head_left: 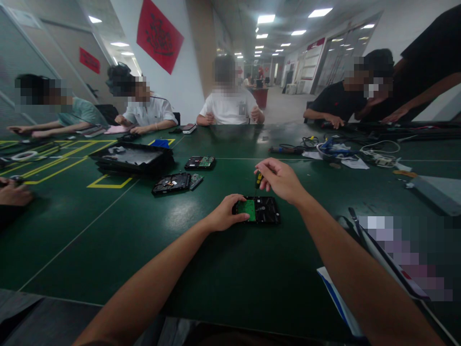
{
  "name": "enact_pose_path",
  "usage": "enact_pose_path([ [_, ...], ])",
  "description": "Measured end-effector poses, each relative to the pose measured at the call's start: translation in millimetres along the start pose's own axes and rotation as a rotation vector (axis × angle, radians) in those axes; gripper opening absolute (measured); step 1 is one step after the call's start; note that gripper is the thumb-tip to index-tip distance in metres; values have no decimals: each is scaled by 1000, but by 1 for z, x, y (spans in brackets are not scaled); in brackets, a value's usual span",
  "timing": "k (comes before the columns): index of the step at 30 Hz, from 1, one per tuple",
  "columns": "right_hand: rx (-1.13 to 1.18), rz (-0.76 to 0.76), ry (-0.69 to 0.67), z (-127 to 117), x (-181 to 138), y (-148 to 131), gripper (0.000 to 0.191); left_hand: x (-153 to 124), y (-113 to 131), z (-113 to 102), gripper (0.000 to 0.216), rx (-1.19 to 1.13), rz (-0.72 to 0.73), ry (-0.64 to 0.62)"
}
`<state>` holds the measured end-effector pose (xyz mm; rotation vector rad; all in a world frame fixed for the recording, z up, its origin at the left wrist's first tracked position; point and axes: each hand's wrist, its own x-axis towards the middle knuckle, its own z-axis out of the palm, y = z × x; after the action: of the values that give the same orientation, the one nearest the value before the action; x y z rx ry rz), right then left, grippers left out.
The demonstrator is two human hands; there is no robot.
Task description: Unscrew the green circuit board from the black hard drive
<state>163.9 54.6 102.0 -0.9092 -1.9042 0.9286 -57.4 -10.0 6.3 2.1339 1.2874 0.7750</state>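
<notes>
A black hard drive (267,209) with a green circuit board (247,210) lies flat on the dark green table (201,269). My left hand (230,213) grips its left end, thumb along the near side of the board and fingers at the far side. Above the drive, my right hand (275,178) holds a yellow-and-black screwdriver (258,179) upright in its closed fingers. The thin shaft points down at the drive near the board's right edge; whether the tip touches a screw is too small to tell.
Left of centre lie two more hard drives (172,183) (200,162), a loose circuit board (196,181) and a black tray (133,156). Cables (331,146) and a grey metal box (437,192) are at right. Several people sit around the table; another person's hand (16,193) rests at far left.
</notes>
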Motion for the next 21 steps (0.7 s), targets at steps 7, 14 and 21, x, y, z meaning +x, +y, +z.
enact_pose_path([
  [7,-247,-70,111,-3,-1,-3,26,0,2,-1,59,-1,0,-12],
  [14,-109,-15,28,0,-2,-2,31,0,-3,2,60,8,17,13],
  [21,-202,-71,50,-4,-1,-3,27,0,2,0,59,-2,2,1],
])
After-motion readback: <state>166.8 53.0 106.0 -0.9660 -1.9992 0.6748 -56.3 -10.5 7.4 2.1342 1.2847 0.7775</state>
